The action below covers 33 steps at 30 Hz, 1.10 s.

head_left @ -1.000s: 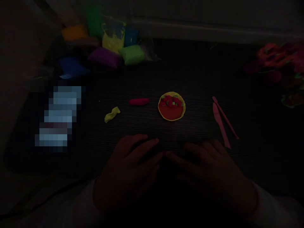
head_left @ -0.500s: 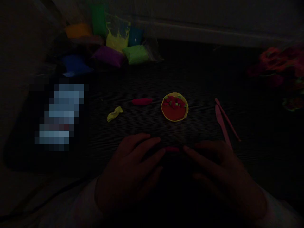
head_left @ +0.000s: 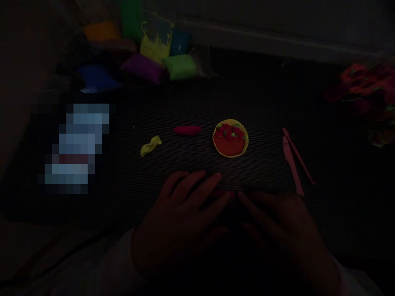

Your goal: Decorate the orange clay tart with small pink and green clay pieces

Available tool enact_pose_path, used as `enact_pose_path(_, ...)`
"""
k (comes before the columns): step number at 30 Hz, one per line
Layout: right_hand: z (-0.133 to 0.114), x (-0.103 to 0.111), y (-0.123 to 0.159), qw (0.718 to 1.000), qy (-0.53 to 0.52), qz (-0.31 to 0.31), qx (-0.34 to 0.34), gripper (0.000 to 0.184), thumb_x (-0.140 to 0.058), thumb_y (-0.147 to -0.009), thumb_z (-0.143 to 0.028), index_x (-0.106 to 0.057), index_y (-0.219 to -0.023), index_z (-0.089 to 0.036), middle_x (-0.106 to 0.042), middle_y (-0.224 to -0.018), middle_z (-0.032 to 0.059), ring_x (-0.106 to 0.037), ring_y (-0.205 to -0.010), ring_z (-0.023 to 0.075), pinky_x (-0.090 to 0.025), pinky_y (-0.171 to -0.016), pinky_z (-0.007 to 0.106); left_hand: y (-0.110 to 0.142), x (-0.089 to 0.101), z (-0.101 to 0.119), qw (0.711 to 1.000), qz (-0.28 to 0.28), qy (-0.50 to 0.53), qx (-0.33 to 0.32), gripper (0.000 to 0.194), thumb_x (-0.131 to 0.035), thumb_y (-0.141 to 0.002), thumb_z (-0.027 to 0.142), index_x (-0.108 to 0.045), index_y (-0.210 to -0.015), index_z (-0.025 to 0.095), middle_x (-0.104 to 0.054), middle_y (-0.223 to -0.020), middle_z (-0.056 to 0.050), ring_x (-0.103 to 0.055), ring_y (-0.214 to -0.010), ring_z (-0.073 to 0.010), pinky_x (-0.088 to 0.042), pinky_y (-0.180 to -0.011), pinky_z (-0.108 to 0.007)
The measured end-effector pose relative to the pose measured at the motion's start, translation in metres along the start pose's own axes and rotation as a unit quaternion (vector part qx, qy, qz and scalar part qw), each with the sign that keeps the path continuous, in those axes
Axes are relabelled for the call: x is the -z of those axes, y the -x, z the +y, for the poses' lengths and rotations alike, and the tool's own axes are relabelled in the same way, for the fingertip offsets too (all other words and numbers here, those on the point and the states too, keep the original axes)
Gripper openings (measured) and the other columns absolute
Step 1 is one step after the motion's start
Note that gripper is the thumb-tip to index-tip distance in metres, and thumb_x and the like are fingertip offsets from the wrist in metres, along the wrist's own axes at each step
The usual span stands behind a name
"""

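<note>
In dim light, a thin pink clay roll (head_left: 222, 193) lies on the dark table between my hands. My left hand (head_left: 188, 213) is spread over its left part, fingers stretched, fingertips near its right end. My right hand (head_left: 277, 226) has its extended index fingertip just beside that right end; the other fingers are in shadow. Beyond them sits a round clay piece (head_left: 230, 145), red-orange inside a yellow rim, with red and green bits over its upper half. A second, thicker pink clay roll (head_left: 187, 130) lies left of it, and a twisted yellow clay scrap (head_left: 151, 146) farther left.
A pink plastic clay knife (head_left: 292, 166) and a thin pink stick tool (head_left: 300, 159) lie to the right. Bags of coloured clay (head_left: 145, 68) are heaped at the back left. A blurred-out lit screen (head_left: 77, 144) is at left, colourful flower-like pieces (head_left: 364, 86) at far right.
My left hand has slid to the right along the thin pink clay roll, its fingertips now closer to my right index finger. The whole view has shifted slightly.
</note>
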State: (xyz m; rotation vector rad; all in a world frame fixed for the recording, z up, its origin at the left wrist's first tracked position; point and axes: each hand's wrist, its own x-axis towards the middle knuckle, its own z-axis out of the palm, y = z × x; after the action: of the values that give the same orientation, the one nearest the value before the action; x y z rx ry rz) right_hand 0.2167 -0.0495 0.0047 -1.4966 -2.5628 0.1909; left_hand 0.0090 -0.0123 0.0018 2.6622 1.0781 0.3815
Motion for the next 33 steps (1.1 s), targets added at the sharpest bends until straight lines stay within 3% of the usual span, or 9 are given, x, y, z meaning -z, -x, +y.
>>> enact_pose_path(19, -0.0007, 0.0003, -0.0052, 1.0, -0.005, 0.008, 0.01, 0.034, -0.045, -0.082, -0.027, -0.051, -0.114, -0.019, -0.055, -0.096, 0.0103, -0.047, -0.073, 0.02, -0.037, -0.063, 0.036, -0.0005, 0.0011, -0.0008, 1.0, -0.012, 0.013, 0.006, 0.036, -0.047, -0.081, 0.038, -0.051, -0.114, 0.025, -0.047, -0.125, -0.006, -0.04, -0.111, -0.0247, -0.033, -0.09, -0.044)
enact_pose_path(23, -0.0006, -0.0011, -0.0063, 1.0, 0.004, 0.01, 0.006, 0.032, -0.045, -0.082, -0.029, -0.053, -0.112, -0.021, -0.055, -0.095, 0.0097, -0.047, -0.072, 0.0202, -0.037, -0.063, 0.037, 0.0009, 0.0022, -0.0028, 0.999, 0.009, 0.031, 0.005, 0.034, -0.05, -0.08, 0.033, -0.053, -0.112, 0.024, -0.049, -0.123, -0.007, -0.04, -0.11, -0.024, -0.035, -0.09, -0.043)
enact_pose_path(28, -0.0008, -0.0015, -0.0051, 1.0, -0.012, 0.02, 0.008, 0.032, -0.047, -0.081, -0.027, -0.053, -0.111, -0.017, -0.054, -0.097, 0.0111, -0.047, -0.076, 0.0211, -0.038, -0.065, 0.037, 0.0047, 0.0035, -0.0034, 0.998, 0.046, 0.041, 0.024, 0.021, -0.054, -0.077, 0.029, -0.061, -0.096, 0.022, -0.054, -0.115, -0.006, -0.042, -0.108, -0.0242, -0.038, -0.088, -0.044)
enact_pose_path(33, -0.0026, -0.0008, -0.0027, 0.999, -0.041, 0.024, 0.011, 0.032, -0.047, -0.081, -0.025, -0.052, -0.111, -0.016, -0.055, -0.096, 0.0101, -0.047, -0.076, 0.0197, -0.04, -0.063, 0.035, 0.0039, 0.0015, -0.0023, 0.998, 0.046, 0.016, 0.03, 0.029, -0.053, -0.078, 0.03, -0.057, -0.104, 0.019, -0.054, -0.116, -0.007, -0.042, -0.108, -0.0252, -0.039, -0.088, -0.045)
